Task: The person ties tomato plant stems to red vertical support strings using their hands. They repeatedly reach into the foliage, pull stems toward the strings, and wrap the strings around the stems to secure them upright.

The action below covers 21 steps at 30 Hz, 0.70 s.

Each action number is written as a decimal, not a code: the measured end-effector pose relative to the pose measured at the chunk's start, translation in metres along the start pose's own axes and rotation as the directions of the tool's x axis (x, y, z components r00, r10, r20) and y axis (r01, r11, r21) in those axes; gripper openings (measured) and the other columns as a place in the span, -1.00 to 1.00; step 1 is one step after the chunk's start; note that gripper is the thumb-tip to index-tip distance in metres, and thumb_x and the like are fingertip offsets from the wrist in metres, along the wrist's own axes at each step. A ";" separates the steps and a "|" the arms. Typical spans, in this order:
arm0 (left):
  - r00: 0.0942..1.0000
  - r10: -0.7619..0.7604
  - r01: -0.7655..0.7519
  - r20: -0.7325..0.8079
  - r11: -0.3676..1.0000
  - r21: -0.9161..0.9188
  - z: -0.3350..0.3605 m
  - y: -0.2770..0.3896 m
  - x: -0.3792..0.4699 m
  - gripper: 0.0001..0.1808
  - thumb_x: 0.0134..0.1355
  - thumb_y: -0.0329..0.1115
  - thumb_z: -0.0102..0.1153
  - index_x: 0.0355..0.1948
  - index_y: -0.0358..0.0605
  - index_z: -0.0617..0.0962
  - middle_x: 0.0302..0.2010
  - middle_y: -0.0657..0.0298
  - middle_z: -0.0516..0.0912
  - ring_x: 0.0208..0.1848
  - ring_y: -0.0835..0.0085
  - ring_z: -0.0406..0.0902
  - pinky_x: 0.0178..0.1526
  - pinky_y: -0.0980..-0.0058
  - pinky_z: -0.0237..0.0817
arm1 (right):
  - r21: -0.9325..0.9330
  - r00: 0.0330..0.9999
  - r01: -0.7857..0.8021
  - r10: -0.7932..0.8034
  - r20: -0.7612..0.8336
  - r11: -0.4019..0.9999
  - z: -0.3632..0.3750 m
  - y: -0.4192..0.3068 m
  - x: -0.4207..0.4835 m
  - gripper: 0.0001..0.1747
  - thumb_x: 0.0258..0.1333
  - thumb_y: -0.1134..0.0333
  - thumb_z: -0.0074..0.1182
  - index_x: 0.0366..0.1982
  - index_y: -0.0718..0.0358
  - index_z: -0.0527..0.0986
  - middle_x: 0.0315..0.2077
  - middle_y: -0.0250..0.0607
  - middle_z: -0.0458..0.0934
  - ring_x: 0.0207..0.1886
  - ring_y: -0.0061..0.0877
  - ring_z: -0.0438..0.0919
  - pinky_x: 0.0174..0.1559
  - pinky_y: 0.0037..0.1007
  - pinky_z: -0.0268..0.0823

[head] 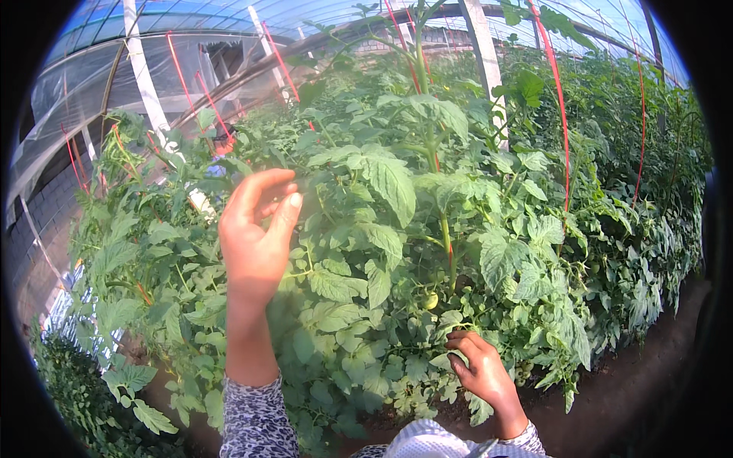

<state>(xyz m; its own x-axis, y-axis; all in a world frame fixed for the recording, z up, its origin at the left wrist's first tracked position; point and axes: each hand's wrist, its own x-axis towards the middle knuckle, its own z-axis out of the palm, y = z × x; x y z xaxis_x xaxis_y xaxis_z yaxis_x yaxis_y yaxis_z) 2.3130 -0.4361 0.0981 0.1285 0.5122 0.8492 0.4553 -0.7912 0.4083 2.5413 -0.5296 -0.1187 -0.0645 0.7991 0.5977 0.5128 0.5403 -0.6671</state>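
Observation:
My left hand [257,226] is raised in front of the foliage with its fingers curved and the thumb apart from them. Nothing shows between its fingers. Lower down, my right hand [476,366] reaches in among the leaves, fingertips bent at a tomato leaf [449,322]; whether they pinch it is hidden. Between and above my hands stands a tomato plant with a thick green stem [445,235] and broad leaves [389,180]. A small green tomato [429,300] hangs above my right hand. Several smaller green fruits [522,371] hang to its right, partly covered.
Red strings [556,86] run up among the plants. A pale post [485,63] rises behind the stem, another [143,74] at left. Plastic sheeting [74,80] hangs along the left side. Bare soil [607,389] lies at lower right. Dense plants [630,131] fill the right.

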 end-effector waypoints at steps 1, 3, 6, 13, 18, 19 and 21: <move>0.999 0.046 -0.046 0.007 0.999 0.003 0.004 0.004 0.008 -0.76 0.15 -0.51 0.09 -0.12 -0.25 0.49 -0.17 0.25 0.55 -0.10 0.54 0.49 -0.05 0.58 0.30 | 0.076 0.999 -0.009 0.006 0.042 0.997 -0.013 -0.013 0.006 -0.77 -0.11 0.54 0.10 -0.30 0.32 0.46 -0.21 -0.08 0.51 -0.17 -0.20 0.50 -0.13 -0.36 0.36; 0.992 0.128 -0.126 0.005 0.981 -0.147 0.015 0.008 0.026 -0.78 0.09 -0.46 0.16 -0.20 -0.23 0.52 -0.25 0.26 0.57 -0.19 0.57 0.51 -0.16 0.55 0.34 | 0.128 0.984 0.155 -0.164 0.064 0.979 -0.041 -0.041 0.024 -0.82 -0.10 0.53 0.08 -0.35 0.35 0.48 -0.24 -0.06 0.53 -0.23 -0.26 0.54 -0.16 -0.37 0.38; 0.982 0.168 -0.150 0.089 0.972 -0.184 0.027 0.006 0.063 -0.78 0.09 -0.38 0.16 -0.23 -0.23 0.54 -0.32 0.28 0.58 -0.26 0.59 0.50 -0.19 0.58 0.34 | 0.027 0.937 0.347 -0.346 -0.041 0.937 -0.092 -0.086 0.053 -0.77 -0.15 0.62 0.02 -0.33 0.38 0.47 -0.32 -0.05 0.54 -0.26 -0.25 0.55 -0.21 -0.40 0.39; 0.926 0.157 -0.117 0.344 0.984 -0.136 0.061 -0.007 0.129 -0.65 0.11 -0.21 0.15 -0.15 -0.21 0.51 -0.24 0.28 0.57 -0.21 0.55 0.54 -0.20 0.56 0.36 | -0.357 0.949 0.208 -0.277 -0.153 0.911 -0.169 -0.106 0.206 -0.74 0.04 0.40 -0.02 -0.22 0.36 0.49 -0.38 -0.19 0.57 -0.32 -0.54 0.54 -0.22 -0.50 0.40; 0.899 0.113 -0.114 0.423 0.993 -0.022 0.088 -0.006 0.165 -0.62 0.09 -0.22 0.17 -0.13 -0.23 0.49 -0.25 0.30 0.56 -0.23 0.54 0.55 -0.25 0.61 0.34 | -0.370 0.981 -0.081 0.008 -0.196 0.926 -0.176 -0.066 0.302 -0.69 0.00 0.35 -0.01 -0.22 0.38 0.49 -0.40 -0.15 0.58 -0.35 -0.50 0.55 -0.30 -0.46 0.44; 0.892 0.086 -0.095 0.444 0.996 -0.002 0.092 -0.007 0.169 -0.62 0.09 -0.22 0.16 -0.13 -0.23 0.48 -0.25 0.29 0.56 -0.23 0.54 0.55 -0.25 0.62 0.34 | -0.300 0.985 -0.052 0.000 -0.170 0.952 -0.175 -0.056 0.316 -0.69 -0.01 0.35 0.00 -0.23 0.38 0.48 -0.42 -0.14 0.58 -0.37 -0.50 0.55 -0.34 -0.48 0.44; 0.880 0.028 -0.055 0.474 0.998 0.042 0.100 -0.008 0.176 -0.62 0.09 -0.23 0.16 -0.12 -0.23 0.48 -0.25 0.28 0.56 -0.23 0.53 0.55 -0.26 0.64 0.33 | -0.182 0.986 -0.031 0.000 -0.168 0.983 -0.172 -0.040 0.341 -0.70 -0.03 0.31 0.04 -0.26 0.37 0.50 -0.47 -0.17 0.57 -0.45 -0.53 0.54 -0.46 -0.51 0.43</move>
<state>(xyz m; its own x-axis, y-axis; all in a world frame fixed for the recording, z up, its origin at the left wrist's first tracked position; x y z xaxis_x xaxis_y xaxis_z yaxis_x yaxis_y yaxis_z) 2.4199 -0.3063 0.2113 0.5440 0.5868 0.5998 0.4842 -0.8033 0.3468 2.6461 -0.3240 0.1882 0.0798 0.7433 0.6641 0.6620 0.4586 -0.5928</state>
